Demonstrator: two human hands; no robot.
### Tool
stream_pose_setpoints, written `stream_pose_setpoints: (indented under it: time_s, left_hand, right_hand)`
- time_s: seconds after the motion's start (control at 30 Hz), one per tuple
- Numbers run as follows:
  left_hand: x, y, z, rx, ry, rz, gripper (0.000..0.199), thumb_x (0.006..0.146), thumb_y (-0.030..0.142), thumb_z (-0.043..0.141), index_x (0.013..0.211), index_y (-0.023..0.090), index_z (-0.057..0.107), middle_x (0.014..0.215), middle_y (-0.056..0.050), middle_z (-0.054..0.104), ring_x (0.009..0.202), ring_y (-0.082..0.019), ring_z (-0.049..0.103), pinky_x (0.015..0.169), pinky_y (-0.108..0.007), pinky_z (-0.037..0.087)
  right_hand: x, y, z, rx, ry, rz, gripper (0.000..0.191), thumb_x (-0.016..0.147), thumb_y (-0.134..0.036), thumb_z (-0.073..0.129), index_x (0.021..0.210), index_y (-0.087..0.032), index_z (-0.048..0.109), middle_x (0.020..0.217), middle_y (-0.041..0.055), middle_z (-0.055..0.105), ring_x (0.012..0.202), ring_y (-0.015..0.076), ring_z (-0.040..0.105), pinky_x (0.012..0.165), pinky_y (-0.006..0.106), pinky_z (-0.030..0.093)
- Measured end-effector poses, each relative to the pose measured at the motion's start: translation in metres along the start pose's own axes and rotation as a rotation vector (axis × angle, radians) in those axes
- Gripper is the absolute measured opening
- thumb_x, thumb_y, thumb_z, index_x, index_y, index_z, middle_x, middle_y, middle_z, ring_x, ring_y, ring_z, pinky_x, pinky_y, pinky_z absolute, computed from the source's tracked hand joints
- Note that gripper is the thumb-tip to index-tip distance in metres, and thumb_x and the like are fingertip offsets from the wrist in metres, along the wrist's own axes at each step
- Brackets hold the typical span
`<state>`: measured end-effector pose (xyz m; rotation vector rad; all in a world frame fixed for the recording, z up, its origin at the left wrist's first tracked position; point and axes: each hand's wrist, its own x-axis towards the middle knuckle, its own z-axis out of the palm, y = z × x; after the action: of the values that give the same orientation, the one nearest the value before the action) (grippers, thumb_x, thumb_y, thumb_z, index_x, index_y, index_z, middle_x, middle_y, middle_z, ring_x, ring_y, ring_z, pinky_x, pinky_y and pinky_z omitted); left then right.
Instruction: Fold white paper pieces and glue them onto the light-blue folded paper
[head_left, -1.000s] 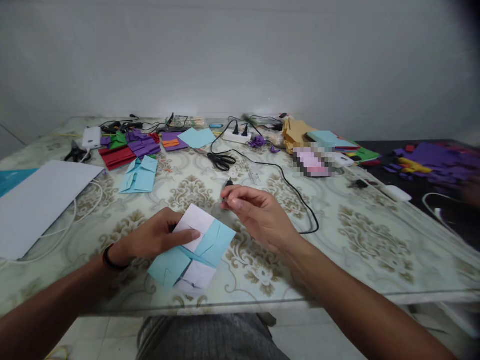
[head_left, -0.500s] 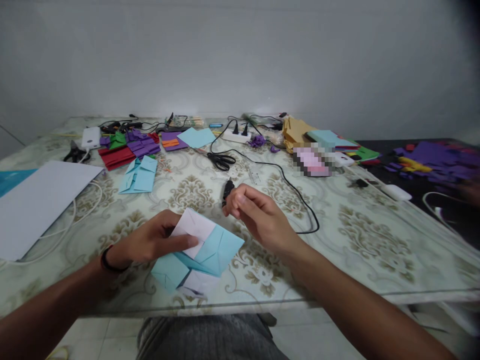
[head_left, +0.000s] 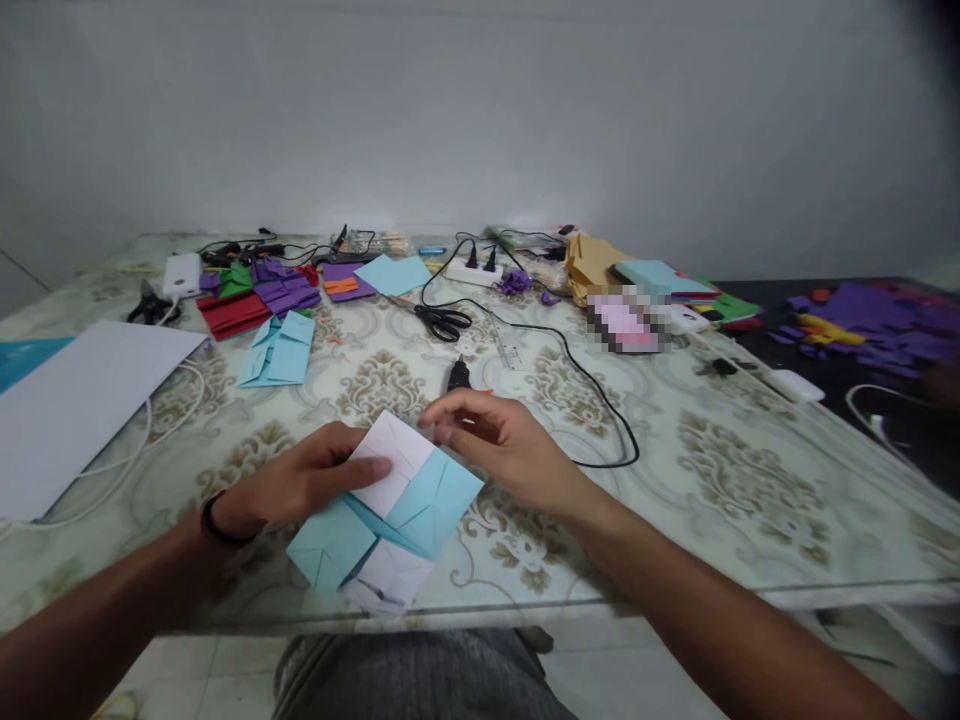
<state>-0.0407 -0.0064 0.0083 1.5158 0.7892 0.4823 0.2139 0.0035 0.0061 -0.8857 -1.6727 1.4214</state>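
Above the table's front part, my left hand [head_left: 315,475] is closed on a folded paper piece [head_left: 431,505] with white and light blue squares, its thumb lying on a white square. The piece is joined at the middle like a pinwheel, and its lower flaps hang toward the table edge. Close to the upper right side of the paper, my right hand [head_left: 499,440] has its fingers curved and a gap between thumb and index finger, with nothing visible in them. Just beyond that hand lies a black-tipped tool [head_left: 458,374] that looks like a glue gun, mostly hidden by the hand.
Black scissors [head_left: 442,320] and a white power strip [head_left: 475,270] with a black cord lie farther back. Light blue folded papers [head_left: 279,350], red strips [head_left: 232,315] and a large white sheet [head_left: 97,400] are at left. A pixelated pink item [head_left: 626,322] lies right.
My right hand has moved left and slightly down to the paper's edge, its fingers less tightly curled. The paper piece has tilted, showing more of its lower flaps.
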Motion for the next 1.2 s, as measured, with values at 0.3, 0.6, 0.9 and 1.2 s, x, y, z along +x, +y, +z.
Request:
stream_pose_setpoints:
  time_s: [0.3, 0.6, 0.9, 1.2]
  left_hand:
    - [0.007, -0.003, 0.000, 0.192, -0.009, -0.016, 0.040, 0.100, 0.047, 0.056, 0.086, 0.012, 0.069, 0.071, 0.000, 0.060, 0.060, -0.011, 0.051, 0.048, -0.018, 0.040]
    - [0.010, -0.008, 0.002, 0.307, -0.061, 0.015, 0.041, 0.101, 0.047, 0.055, 0.083, 0.013, 0.069, 0.066, 0.001, 0.058, 0.058, -0.011, 0.049, 0.049, -0.018, 0.035]
    - [0.013, -0.009, 0.004, 0.444, -0.012, 0.029, 0.037, 0.098, 0.041, 0.058, 0.074, 0.014, 0.065, 0.063, 0.003, 0.050, 0.057, -0.009, 0.041, 0.048, -0.018, 0.030]
    - [0.013, -0.007, -0.001, 0.329, -0.038, -0.052, 0.043, 0.100, 0.052, 0.054, 0.087, 0.013, 0.068, 0.072, 0.000, 0.060, 0.061, -0.012, 0.050, 0.050, -0.019, 0.036]
  right_hand:
    - [-0.001, 0.008, 0.007, -0.203, -0.199, 0.110, 0.045, 0.091, -0.055, 0.070, 0.070, -0.018, 0.056, 0.064, -0.0050, 0.039, 0.059, 0.0106, 0.034, 0.051, 0.025, 0.024]
    - [-0.001, 0.011, 0.012, -0.186, -0.205, 0.098, 0.046, 0.091, -0.055, 0.069, 0.070, -0.018, 0.052, 0.066, -0.0044, 0.039, 0.062, 0.0111, 0.036, 0.053, 0.024, 0.027]
    - [0.001, 0.016, 0.014, -0.156, -0.225, 0.120, 0.035, 0.090, -0.050, 0.071, 0.083, -0.016, 0.066, 0.072, -0.0014, 0.055, 0.066, 0.0129, 0.046, 0.057, 0.024, 0.035]
    - [0.003, 0.018, 0.014, -0.036, -0.190, 0.140, 0.038, 0.091, -0.053, 0.069, 0.084, -0.016, 0.066, 0.077, 0.0001, 0.059, 0.067, 0.0128, 0.049, 0.056, 0.024, 0.037]
